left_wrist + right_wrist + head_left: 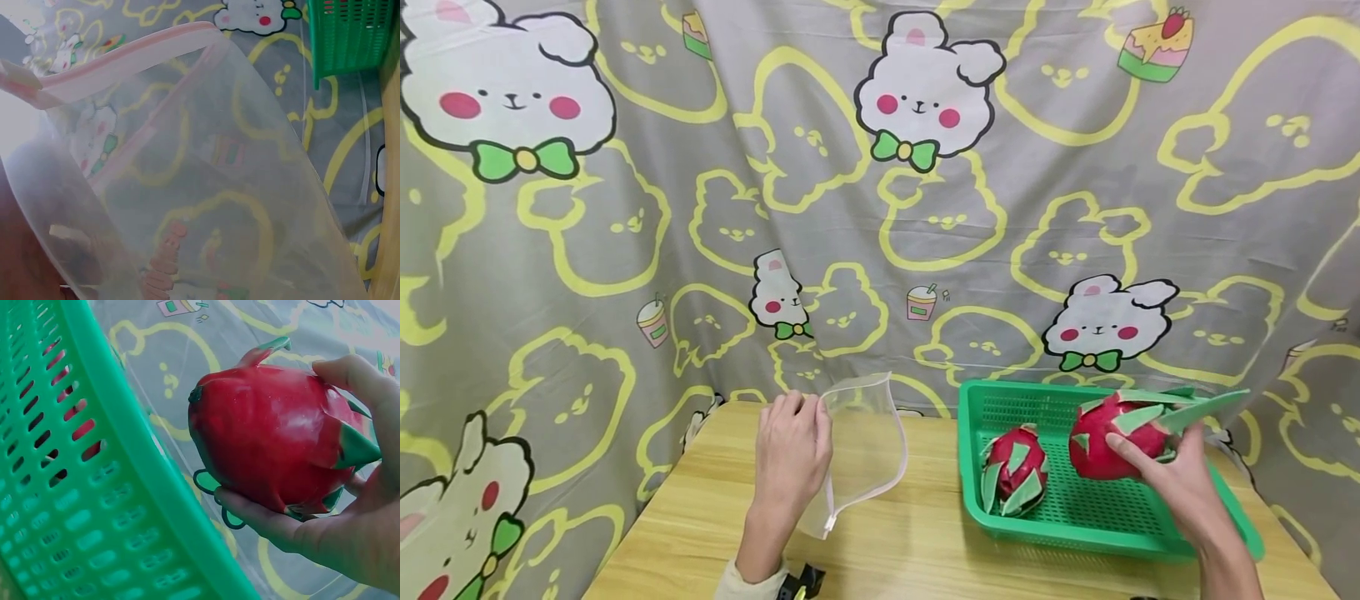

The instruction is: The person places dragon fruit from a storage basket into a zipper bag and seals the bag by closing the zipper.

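Observation:
My left hand (793,454) grips the edge of a clear zip bag (865,442) with a white zipper rim; its mouth gapes toward the right. The left wrist view shows the see-through bag (206,162) filling most of the picture. In my right hand (1176,475) is a red dragon fruit (1108,437) with green leafy scales, held above the green basket. The right wrist view shows thumb and fingers around that dragon fruit (269,437). A second dragon fruit (1017,471) lies in the basket's left part.
The green perforated basket (1075,546) stands on the right of the wooden table (910,558). Behind the table hangs a grey curtain (850,225) with cartoon rabbit prints. A dark band with a small device (801,582) sits at my left wrist.

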`<state>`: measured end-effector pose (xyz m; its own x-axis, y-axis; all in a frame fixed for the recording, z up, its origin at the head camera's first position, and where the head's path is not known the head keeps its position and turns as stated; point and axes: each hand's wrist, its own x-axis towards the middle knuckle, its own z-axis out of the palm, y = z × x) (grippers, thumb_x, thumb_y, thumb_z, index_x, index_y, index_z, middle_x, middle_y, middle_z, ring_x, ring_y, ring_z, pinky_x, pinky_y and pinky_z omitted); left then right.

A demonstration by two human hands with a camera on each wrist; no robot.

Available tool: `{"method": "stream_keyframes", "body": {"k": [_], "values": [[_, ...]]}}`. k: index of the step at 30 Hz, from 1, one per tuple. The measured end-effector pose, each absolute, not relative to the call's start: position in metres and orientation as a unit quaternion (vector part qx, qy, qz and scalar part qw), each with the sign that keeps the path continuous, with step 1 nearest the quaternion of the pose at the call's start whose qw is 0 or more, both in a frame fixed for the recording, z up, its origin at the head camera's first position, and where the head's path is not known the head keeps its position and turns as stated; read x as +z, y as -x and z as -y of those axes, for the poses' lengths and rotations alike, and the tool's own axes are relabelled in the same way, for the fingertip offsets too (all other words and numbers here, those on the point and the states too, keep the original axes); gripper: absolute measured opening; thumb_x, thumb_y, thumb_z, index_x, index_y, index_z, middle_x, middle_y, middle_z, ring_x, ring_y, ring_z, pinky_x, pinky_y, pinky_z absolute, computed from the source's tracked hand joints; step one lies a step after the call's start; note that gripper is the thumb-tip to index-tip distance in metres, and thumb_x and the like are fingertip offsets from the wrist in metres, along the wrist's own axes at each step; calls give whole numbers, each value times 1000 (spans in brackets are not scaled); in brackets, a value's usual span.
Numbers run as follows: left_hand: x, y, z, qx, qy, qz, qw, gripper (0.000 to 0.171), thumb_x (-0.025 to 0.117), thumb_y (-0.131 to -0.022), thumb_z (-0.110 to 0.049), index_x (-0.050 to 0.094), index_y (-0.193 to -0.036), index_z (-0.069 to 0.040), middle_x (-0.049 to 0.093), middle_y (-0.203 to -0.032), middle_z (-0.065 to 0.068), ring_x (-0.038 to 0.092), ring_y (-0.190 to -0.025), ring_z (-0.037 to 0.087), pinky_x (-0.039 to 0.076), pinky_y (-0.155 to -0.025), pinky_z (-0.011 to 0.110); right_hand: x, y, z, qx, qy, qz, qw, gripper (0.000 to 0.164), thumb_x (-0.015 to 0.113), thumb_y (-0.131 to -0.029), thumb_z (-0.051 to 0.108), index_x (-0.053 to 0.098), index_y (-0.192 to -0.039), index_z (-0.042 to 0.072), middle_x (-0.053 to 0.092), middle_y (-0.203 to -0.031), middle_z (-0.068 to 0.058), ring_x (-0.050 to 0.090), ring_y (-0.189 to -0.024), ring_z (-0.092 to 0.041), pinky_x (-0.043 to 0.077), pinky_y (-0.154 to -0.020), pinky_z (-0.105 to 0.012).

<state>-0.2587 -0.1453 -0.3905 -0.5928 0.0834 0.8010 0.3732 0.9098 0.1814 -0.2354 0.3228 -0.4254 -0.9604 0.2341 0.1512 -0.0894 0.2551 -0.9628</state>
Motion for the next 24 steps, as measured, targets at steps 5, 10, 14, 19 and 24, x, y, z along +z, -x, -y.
{"method": "stream_keyframes", "body": {"k": [5,10,14,19,24], "values": [[-393,258,143,-172,134,875,432,31,46,-104,-17,55,-74,-12,51,-77,4,51,-74,29,39,-72,42,-431,232,-324,692,57,708,132,99,73,-96,14,0,-153,46,16,-152,-26,43,-120,-19,60,-70,-29],[-395,256,142,-171,136,877,427,30,45,-104,-18,58,-78,-10,54,-79,5,51,-74,29,41,-73,43,-435,225,-326,725,52,677,114,83,71,-97,13,13,-149,43,34,-138,-7,51,-105,-6,61,-72,-33],[-393,255,140,-163,138,878,429,30,45,-105,-18,60,-80,-9,57,-82,7,53,-75,30,42,-74,44,-436,220,-326,743,51,659,105,63,66,-100,16,28,-146,37,40,-130,6,52,-106,-4,60,-74,-28],[-390,255,140,-162,138,876,432,30,45,-105,-18,61,-83,-7,57,-83,8,53,-77,31,42,-75,45,-438,220,-326,806,29,583,92,56,61,-102,10,34,-144,35,40,-134,8,58,-106,0,60,-76,-31],[-390,256,139,-165,141,876,431,29,45,-105,-18,61,-84,-7,55,-84,8,51,-81,32,40,-74,43,-441,220,-329,856,-6,512,75,56,53,-105,12,30,-150,35,41,-137,8,60,-109,-3,60,-79,-38]]}}
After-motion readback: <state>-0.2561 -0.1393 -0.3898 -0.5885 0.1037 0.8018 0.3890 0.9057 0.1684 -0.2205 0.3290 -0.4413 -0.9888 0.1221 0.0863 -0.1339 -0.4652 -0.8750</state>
